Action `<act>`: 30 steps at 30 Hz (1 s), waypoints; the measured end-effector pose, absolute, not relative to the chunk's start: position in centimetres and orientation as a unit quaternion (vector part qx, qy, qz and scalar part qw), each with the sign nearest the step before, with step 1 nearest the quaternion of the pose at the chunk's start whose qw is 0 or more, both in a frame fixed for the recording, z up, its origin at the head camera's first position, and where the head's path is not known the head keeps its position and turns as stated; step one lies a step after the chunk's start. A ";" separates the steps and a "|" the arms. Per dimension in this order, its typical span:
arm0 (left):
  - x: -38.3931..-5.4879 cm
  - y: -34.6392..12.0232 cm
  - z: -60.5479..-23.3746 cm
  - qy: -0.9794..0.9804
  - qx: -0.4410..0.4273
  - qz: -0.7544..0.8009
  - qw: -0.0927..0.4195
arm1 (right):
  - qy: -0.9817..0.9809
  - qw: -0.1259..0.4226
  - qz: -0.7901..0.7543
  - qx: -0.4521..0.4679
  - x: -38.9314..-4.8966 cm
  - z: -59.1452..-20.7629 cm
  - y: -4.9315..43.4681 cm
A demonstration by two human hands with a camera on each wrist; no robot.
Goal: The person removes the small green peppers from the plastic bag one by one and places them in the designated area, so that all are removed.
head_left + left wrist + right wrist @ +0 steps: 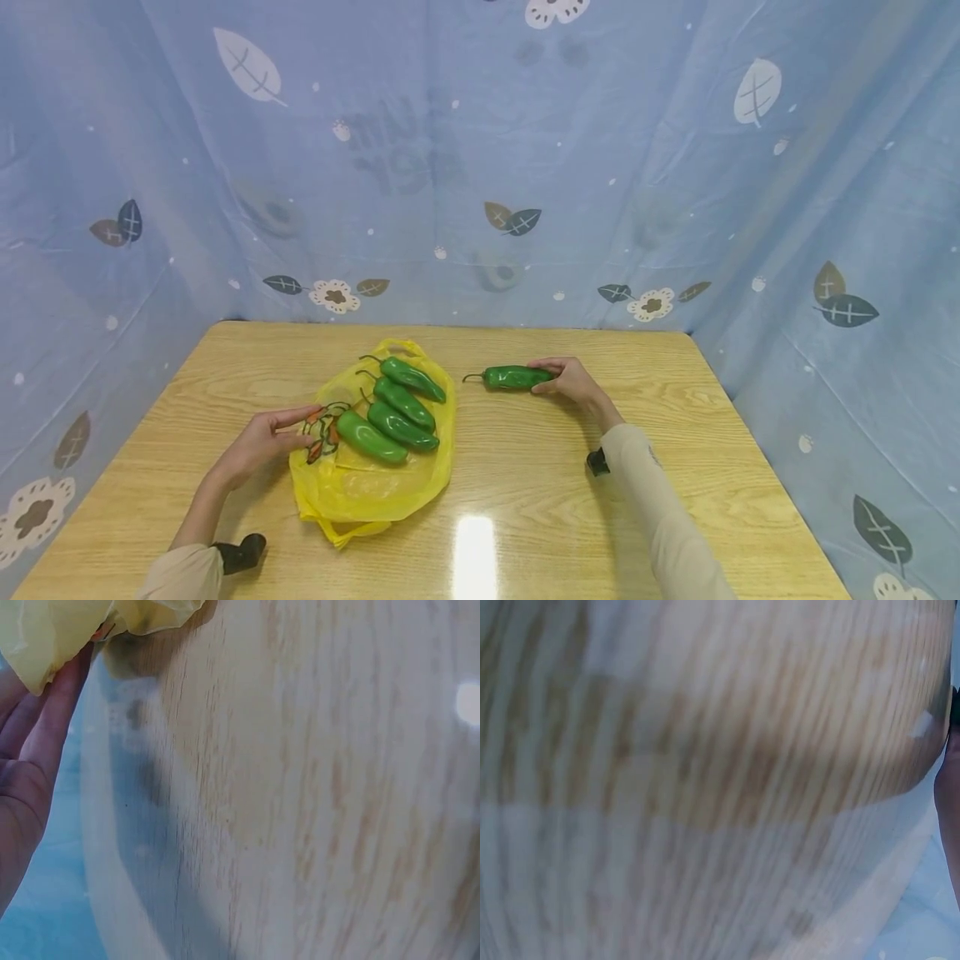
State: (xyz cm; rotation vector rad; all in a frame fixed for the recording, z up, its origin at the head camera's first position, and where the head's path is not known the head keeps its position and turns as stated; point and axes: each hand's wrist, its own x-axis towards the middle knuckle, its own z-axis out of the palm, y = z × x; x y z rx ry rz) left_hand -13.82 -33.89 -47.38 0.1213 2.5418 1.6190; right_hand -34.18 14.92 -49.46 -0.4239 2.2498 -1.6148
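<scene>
A yellow plastic bag point(397, 498) lies spread on the table, left of the middle. Several long green peppers point(401, 427) rest on it side by side, stems toward the upper left. My left hand point(258, 446) holds the bag's left edge beside an orange and dark print point(322, 432). In the left wrist view, the yellow film point(52, 637) covers the fingertips. To the right of the bag, my right hand point(570, 381) grips the blunt right end of another green pepper point(513, 377), its stem pointing left. Only a sliver of this hand point(949, 802) shows in the right wrist view.
The wooden table point(555, 517) has a bright light reflection near its front. A blue curtain point(450, 167) with leaf and flower prints hangs behind it and along both sides. Black wrist devices point(243, 552) sit by both sleeves.
</scene>
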 end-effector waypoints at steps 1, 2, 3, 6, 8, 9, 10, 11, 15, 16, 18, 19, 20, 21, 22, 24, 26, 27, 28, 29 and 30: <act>-13.8 -33.9 -47.4 0.841 0.042 0.535 0.063 | 0.792 0.171 -0.567 -0.148 -34.2 -49.4 14.9; -13.8 -33.9 -47.4 0.841 0.043 0.535 0.062 | 0.794 0.172 -0.564 -0.147 -34.2 -49.4 14.9; -13.8 -33.9 -47.4 0.842 0.045 0.534 0.061 | 0.795 0.174 -0.562 -0.147 -34.1 -49.3 14.9; -13.8 -33.9 -47.4 0.842 0.047 0.534 0.060 | 0.797 0.174 -0.557 -0.156 -34.0 -49.2 14.9; -13.8 -33.9 -47.4 0.842 0.047 0.533 0.060 | 0.793 0.173 -0.561 -0.164 -33.9 -49.1 14.9; -13.8 -33.9 -47.4 0.842 0.046 0.533 0.061 | 0.790 0.173 -0.564 -0.167 -33.9 -49.0 14.9; -13.7 -33.9 -47.4 0.842 0.045 0.534 0.062 | 0.787 0.173 -0.567 -0.172 -33.9 -49.0 14.9; -13.7 -33.9 -47.4 0.842 0.045 0.534 0.063 | 0.784 0.174 -0.570 -0.175 -33.8 -48.9 14.9; -13.7 -34.0 -47.4 0.839 0.045 0.539 0.064 | 0.782 0.172 -0.568 -0.190 -33.8 -48.8 15.0; -13.7 -34.0 -47.4 0.837 0.046 0.541 0.065 | 0.783 0.171 -0.566 -0.192 -33.9 -48.8 15.1; -13.7 -33.9 -47.4 0.836 0.047 0.543 0.064 | 0.780 0.172 -0.571 -0.191 -33.9 -48.9 15.3; -13.7 -33.9 -47.4 0.835 0.048 0.544 0.065 | 0.780 0.172 -0.571 -0.190 -34.0 -48.9 15.5; -13.7 -33.9 -47.5 0.835 0.049 0.544 0.065 | 0.779 0.171 -0.573 -0.190 -34.0 -49.0 15.7; -13.8 -33.9 -47.5 0.836 0.049 0.543 0.065 | 0.775 0.170 -0.580 -0.185 -34.1 -49.0 15.9; -13.8 -33.9 -47.5 0.836 0.049 0.543 0.065 | 0.773 0.166 -0.586 -0.177 -34.1 -49.0 16.1; -13.8 -33.9 -47.5 0.836 0.049 0.542 0.064 | 0.773 0.149 -0.594 -0.168 -34.2 -49.0 16.7; -13.8 -33.9 -47.5 0.837 0.048 0.542 0.062 | 0.768 0.125 -0.607 -0.161 -34.1 -48.8 17.2; -13.7 -33.9 -47.5 0.836 0.048 0.543 0.061 | 0.762 0.112 -0.619 -0.153 -34.1 -48.7 17.4; -13.7 -33.9 -47.5 0.835 0.047 0.545 0.060 | 0.757 0.099 -0.629 -0.147 -34.0 -48.6 17.7; -13.7 -33.9 -47.4 0.834 0.047 0.546 0.059 | 0.753 0.086 -0.637 -0.142 -33.8 -48.5 17.9; -13.6 -33.9 -47.4 0.834 0.046 0.547 0.059 | 0.747 0.075 -0.646 -0.136 -33.7 -48.4 18.1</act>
